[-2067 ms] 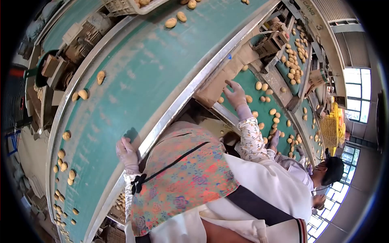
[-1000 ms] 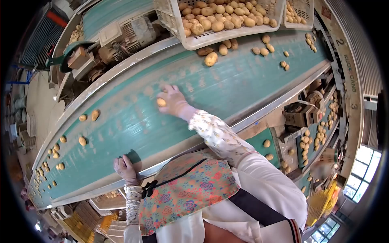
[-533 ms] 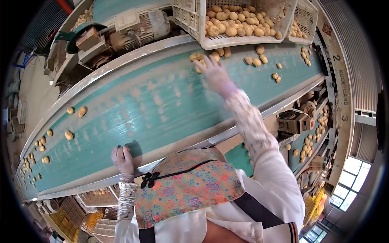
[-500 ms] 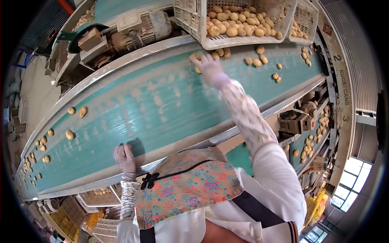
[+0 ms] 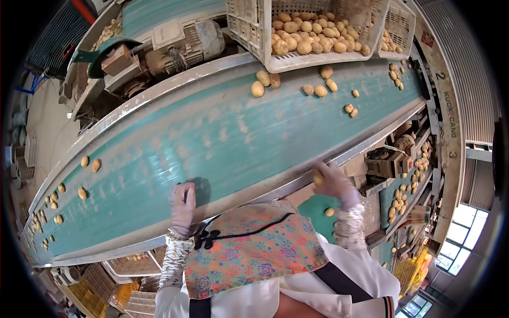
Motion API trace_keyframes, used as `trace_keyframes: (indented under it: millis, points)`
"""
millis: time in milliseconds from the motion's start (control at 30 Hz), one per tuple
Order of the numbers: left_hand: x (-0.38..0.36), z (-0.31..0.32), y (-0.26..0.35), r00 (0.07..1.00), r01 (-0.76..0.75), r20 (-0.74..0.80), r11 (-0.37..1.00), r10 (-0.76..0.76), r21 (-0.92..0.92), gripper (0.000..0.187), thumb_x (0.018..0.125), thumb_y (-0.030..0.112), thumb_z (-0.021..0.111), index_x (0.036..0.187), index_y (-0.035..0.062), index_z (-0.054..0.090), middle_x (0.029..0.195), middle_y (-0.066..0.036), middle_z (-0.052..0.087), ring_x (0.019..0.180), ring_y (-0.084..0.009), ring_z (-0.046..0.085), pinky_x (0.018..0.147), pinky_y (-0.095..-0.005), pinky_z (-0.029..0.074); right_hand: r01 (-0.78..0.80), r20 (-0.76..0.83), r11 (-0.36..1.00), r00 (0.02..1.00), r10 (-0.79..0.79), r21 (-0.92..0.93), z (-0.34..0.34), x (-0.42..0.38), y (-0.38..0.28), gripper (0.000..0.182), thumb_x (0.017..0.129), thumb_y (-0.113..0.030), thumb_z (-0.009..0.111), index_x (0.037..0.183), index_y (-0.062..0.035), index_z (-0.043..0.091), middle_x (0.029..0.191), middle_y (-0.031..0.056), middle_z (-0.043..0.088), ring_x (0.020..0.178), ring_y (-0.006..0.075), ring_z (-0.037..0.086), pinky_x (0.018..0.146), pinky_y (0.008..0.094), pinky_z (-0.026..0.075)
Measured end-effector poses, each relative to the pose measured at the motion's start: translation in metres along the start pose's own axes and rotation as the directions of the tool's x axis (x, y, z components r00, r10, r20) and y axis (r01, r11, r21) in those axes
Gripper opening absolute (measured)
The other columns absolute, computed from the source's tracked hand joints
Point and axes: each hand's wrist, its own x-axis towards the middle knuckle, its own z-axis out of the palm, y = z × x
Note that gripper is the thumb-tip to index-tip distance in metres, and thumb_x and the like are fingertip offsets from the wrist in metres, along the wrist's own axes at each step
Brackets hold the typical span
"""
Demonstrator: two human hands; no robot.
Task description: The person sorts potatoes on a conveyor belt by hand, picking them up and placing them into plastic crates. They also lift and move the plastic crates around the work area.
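Note:
My right hand (image 5: 335, 184) is at the near rail of the conveyor, its fingers closed around a potato (image 5: 318, 178). Just below it, a loose potato (image 5: 329, 212) shows over a lower green surface (image 5: 316, 205). My left hand (image 5: 182, 204) hovers or rests at the near edge of the green belt (image 5: 228, 143), fingers curled; whatever they hold, if anything, is hidden. Near the far edge of the belt sits a small cluster of potatoes (image 5: 257, 89). More potatoes (image 5: 320, 91) lie to its right, and others (image 5: 82, 193) are spread toward the left end.
A white plastic crate (image 5: 286, 66) with many potatoes overhangs the belt's far side, beside a second crate (image 5: 398, 21). A motor (image 5: 183, 45) stands behind the far rail. At right, a lower belt (image 5: 389, 199) carries potatoes. Below left are more crates (image 5: 124, 265).
My right hand has come back from the far side of the belt to the near rail with a potato. My left hand has shifted slightly right. The potatoes on the belt have drifted left.

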Motion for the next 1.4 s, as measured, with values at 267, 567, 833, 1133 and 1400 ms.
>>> trace_keyframes:
  millis: [267, 567, 833, 1133, 1400]
  points:
    - [0.07, 0.038, 0.072, 0.922, -0.36, 0.22, 0.915, 0.319, 0.183, 0.031, 0.089, 0.027, 0.068, 0.114, 0.0096, 0.063, 0.114, -0.011, 0.065, 0.11, -0.0332, 0.057, 0.1, -0.0485, 0.039, 0.167, -0.388, 0.95, 0.92, -0.054, 0.262, -0.022, 0.209, -0.082, 0.078, 0.084, -0.054, 0.069, 0.143, -0.0048, 0.051, 0.139, 0.0259, 0.054, 0.128, 0.0433, 0.052, 0.108, 0.0478, 0.042]
    - [0.033, 0.053, 0.039, 0.986, -0.165, 0.023, 0.955, 0.165, 0.246, 0.089, 0.083, 0.042, 0.074, 0.152, 0.0029, 0.035, 0.154, -0.024, 0.035, 0.141, -0.0411, 0.033, 0.117, -0.0587, 0.019, 0.396, -0.229, 0.915, 0.887, -0.402, -0.075, 0.094, 0.225, -0.238, 0.041, 0.084, -0.039, 0.071, 0.113, -0.0096, 0.071, 0.123, 0.0129, 0.066, 0.114, 0.0307, 0.058, 0.101, 0.0431, 0.046]
    - [0.012, 0.019, -0.025, 0.961, -0.276, 0.137, 0.829, 0.24, 0.486, 0.068, 0.076, 0.019, 0.071, 0.142, 0.0112, 0.055, 0.148, -0.02, 0.044, 0.14, -0.04, 0.036, 0.118, -0.0567, 0.021, 0.02, 0.406, 0.925, 0.895, -0.186, 0.379, -0.012, 0.038, 0.025, 0.032, 0.085, -0.029, 0.076, 0.111, -0.0118, 0.07, 0.103, 0.0113, 0.069, 0.099, 0.0288, 0.065, 0.091, 0.0375, 0.052]
    - [0.025, 0.033, 0.023, 0.915, -0.366, 0.278, 0.892, 0.292, 0.267, 0.04, 0.076, 0.019, 0.071, 0.115, 0.0106, 0.065, 0.115, -0.012, 0.063, 0.12, -0.0327, 0.055, 0.113, -0.0526, 0.031, -0.211, -0.407, 0.972, 0.883, 0.234, 0.103, 0.047, 0.169, 0.03, 0.064, 0.084, -0.051, 0.068, 0.132, -0.0109, 0.06, 0.132, 0.025, 0.058, 0.124, 0.0393, 0.055, 0.109, 0.0455, 0.042]
    - [-0.035, -0.069, -0.059, 0.922, 0.185, -0.384, 0.921, -0.042, 0.344, 0.037, 0.086, 0.011, 0.065, 0.123, 0.006, 0.063, 0.111, -0.013, 0.065, 0.106, -0.0342, 0.058, 0.099, -0.044, 0.043, 0.242, -0.606, 0.969, 0.765, -0.218, -0.043, 0.015, 0.257, -0.111, 0.057, 0.084, -0.044, 0.066, 0.134, -0.0149, 0.061, 0.126, 0.0173, 0.064, 0.126, 0.036, 0.052, 0.103, 0.0471, 0.046]
